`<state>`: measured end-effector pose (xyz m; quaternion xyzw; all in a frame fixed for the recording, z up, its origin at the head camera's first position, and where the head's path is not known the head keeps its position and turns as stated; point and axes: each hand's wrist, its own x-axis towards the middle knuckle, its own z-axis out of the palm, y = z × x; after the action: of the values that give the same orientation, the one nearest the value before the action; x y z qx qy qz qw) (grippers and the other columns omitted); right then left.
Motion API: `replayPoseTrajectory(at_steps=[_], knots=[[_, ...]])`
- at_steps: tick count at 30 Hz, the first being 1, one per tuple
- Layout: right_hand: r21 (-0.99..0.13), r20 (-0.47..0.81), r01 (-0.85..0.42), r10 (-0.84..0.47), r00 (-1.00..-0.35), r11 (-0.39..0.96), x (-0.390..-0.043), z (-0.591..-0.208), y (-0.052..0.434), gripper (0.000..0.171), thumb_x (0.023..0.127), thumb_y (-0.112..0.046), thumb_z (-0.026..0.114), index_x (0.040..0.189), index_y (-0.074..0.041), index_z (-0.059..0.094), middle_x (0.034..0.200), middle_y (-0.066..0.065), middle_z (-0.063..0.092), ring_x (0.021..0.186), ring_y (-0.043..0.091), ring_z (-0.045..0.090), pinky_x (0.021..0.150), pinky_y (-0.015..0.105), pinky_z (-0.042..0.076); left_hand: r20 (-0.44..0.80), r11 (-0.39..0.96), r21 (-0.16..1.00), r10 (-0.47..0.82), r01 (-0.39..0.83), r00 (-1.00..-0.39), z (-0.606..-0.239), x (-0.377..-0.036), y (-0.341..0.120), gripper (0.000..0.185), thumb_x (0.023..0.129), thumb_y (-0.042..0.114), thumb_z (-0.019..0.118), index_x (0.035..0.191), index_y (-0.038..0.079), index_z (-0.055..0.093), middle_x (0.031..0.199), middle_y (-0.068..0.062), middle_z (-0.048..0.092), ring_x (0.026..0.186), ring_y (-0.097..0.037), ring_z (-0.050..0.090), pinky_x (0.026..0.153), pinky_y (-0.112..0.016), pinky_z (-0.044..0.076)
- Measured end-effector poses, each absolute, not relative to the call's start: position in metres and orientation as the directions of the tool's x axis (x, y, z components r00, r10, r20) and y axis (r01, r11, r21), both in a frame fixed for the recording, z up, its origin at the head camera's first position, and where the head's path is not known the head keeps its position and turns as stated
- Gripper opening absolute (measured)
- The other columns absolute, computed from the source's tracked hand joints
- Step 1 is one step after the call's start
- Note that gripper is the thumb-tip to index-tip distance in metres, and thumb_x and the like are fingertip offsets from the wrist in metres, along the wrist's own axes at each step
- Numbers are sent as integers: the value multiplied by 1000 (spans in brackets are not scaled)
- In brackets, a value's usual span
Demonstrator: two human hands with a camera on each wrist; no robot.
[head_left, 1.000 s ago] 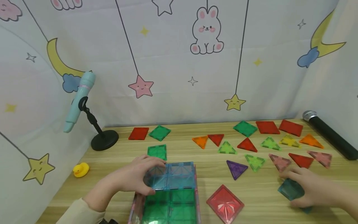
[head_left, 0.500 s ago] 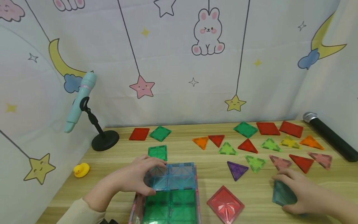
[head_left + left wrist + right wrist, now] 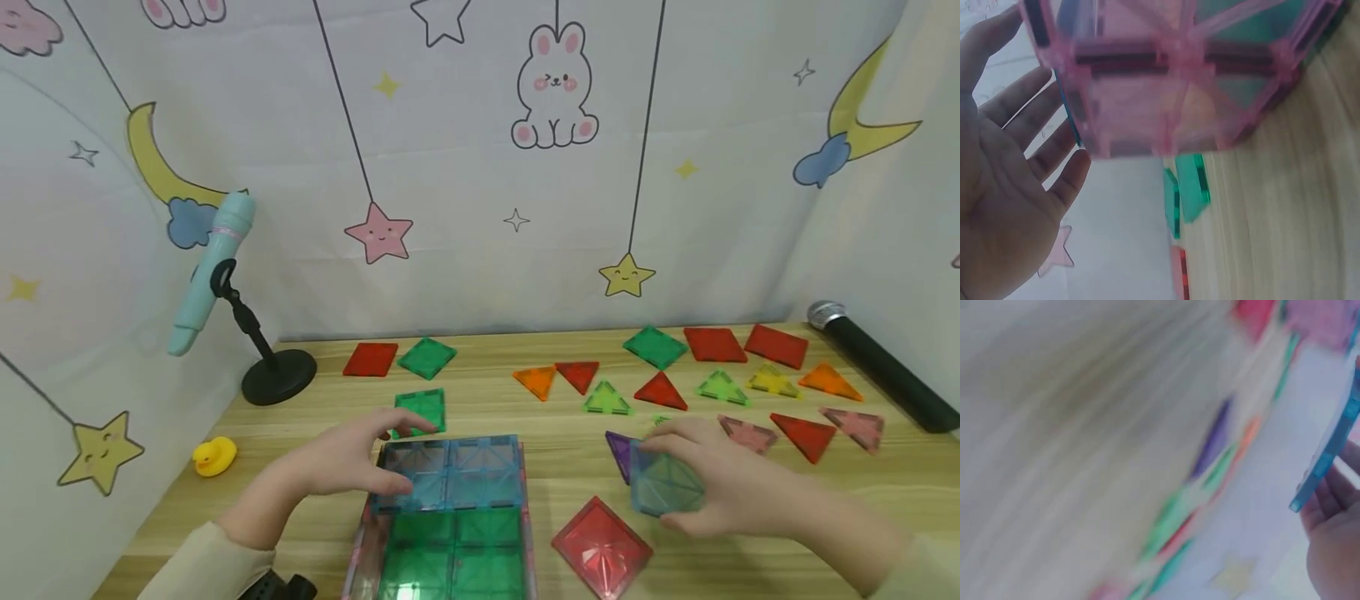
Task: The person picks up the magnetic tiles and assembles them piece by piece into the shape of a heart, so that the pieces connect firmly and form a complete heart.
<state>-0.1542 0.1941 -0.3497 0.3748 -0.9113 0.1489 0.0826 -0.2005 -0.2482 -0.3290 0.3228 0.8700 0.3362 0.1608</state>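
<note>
The right hand (image 3: 720,487) grips a blue tile (image 3: 663,485) right of the tile box (image 3: 450,517). The left hand (image 3: 348,458), fingers spread and empty, hovers at the box's left corner.

The blue tile (image 3: 666,485) in the right hand (image 3: 720,487) looks like clear, glossy plastic, and so does the box of tiles (image 3: 448,517), with blue, green and pink walls that let light through. The table (image 3: 555,467) has a matt, pale wood grain. The backdrop (image 3: 465,167) looks like soft printed cloth. The duck (image 3: 213,456) seems smooth yellow rubber or plastic. The black microphone (image 3: 877,362) is matt with a metal-looking head.
</note>
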Motion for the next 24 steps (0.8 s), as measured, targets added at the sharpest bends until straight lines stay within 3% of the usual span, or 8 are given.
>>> replayPoseTrajectory(at_steps=[6, 12, 17, 24], knots=[[-289, 237, -814, -786, -571, 504, -151, -329, 122, 56, 78, -44, 72, 121, -13, 57, 122, -5, 48, 111, 13, 45, 87, 36, 46, -50, 631, 669, 565, 392, -824, -337, -216, -267, 52, 85, 33, 67, 130, 14, 50, 130, -7, 50, 117, -36, 44, 95, -56, 35], [-308, 273, -884, -857, -436, 352, -147, -321, 83, 55, 79, -40, 71, 123, -10, 56, 123, -1, 49, 111, 15, 43, 89, 32, 44, -67, 674, 668, 476, 315, -877, -349, -226, -289, 57, 87, 36, 66, 134, 11, 46, 135, -11, 46, 119, -39, 42, 96, -56, 34], [-338, 248, -892, -886, -392, 300, -142, -317, 62, 54, 81, -39, 70, 124, -9, 55, 122, -1, 48, 111, 13, 43, 91, 28, 43, -69, 704, 649, 432, 288, -899, -359, -240, -300, 55, 90, 34, 63, 135, 8, 45, 137, -15, 43, 119, -40, 41, 92, -55, 39], [-360, 120, -885, -926, -358, 295, -133, -323, 40, 60, 84, -49, 64, 129, -11, 53, 126, -2, 46, 113, 9, 41, 92, 20, 39, -78, 729, 624, 416, 281, -906, -379, -262, -297, 59, 89, 34, 64, 137, 8, 44, 140, -16, 41, 122, -43, 40, 90, -57, 41]])
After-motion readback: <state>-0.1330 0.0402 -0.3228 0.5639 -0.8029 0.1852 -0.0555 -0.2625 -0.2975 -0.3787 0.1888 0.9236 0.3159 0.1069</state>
